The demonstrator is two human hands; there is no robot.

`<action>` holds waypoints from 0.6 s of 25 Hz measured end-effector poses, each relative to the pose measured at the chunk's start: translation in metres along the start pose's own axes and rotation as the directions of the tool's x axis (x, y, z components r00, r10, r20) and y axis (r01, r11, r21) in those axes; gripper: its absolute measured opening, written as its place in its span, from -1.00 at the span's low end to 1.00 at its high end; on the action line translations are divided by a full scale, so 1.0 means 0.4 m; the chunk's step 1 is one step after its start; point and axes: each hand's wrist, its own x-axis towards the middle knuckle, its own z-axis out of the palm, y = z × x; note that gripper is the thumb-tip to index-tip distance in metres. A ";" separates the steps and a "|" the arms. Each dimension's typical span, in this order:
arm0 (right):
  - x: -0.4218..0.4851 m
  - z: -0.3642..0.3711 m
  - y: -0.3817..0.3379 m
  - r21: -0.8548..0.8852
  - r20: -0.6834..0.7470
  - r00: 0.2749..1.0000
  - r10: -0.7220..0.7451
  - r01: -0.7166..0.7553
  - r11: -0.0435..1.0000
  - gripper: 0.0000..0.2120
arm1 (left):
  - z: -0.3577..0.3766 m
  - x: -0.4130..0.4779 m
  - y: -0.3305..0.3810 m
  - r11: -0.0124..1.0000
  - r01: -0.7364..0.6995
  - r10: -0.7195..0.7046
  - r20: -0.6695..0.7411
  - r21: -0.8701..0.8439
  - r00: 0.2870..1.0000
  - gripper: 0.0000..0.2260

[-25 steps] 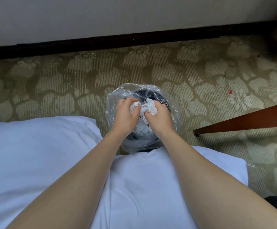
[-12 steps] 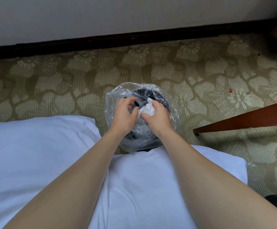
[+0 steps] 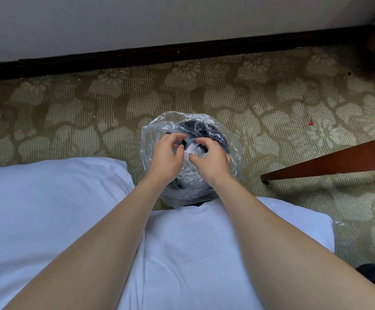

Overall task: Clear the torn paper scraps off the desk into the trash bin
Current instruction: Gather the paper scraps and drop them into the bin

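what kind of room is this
Probably a hotel or guest bedroom: white bedding beside patterned carpet, with a small lined trash bin on the floor and a wooden furniture edge nearby.

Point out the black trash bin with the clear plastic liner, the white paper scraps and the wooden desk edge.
Black trash bin with clear plastic liner (image 3: 234, 151), head view, liner's right wall.
White paper scraps (image 3: 190, 149), head view, piece between the hands.
Wooden desk edge (image 3: 330, 163), head view, side face.

I saw both hands poised over the trash bin (image 3: 231, 139), which stood on the patterned carpet (image 3: 92, 113). My left hand (image 3: 166, 157) was loosely curled with nothing in it, while my right hand (image 3: 211, 159) pinched white paper scraps (image 3: 190, 149). More scraps lay inside the clear liner (image 3: 155, 128). White bedding (image 3: 47, 198) lay below.
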 end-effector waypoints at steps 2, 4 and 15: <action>-0.002 -0.002 0.001 0.005 0.013 1.000 0.000 0.000 1.000 -0.58 | 0.000 0.001 0.002 1.000 -0.006 0.006 0.000 -0.002 1.000 -0.73; -0.004 -0.006 0.001 0.012 0.018 1.000 0.004 -0.004 1.000 -0.58 | 0.000 0.000 0.003 1.000 -0.011 0.011 0.001 0.001 1.000 -0.73; -0.112 -0.097 -0.012 0.047 0.032 0.998 0.052 -0.053 0.997 -0.58 | -0.038 -0.066 0.047 0.980 -0.098 0.081 0.104 0.174 0.991 -0.73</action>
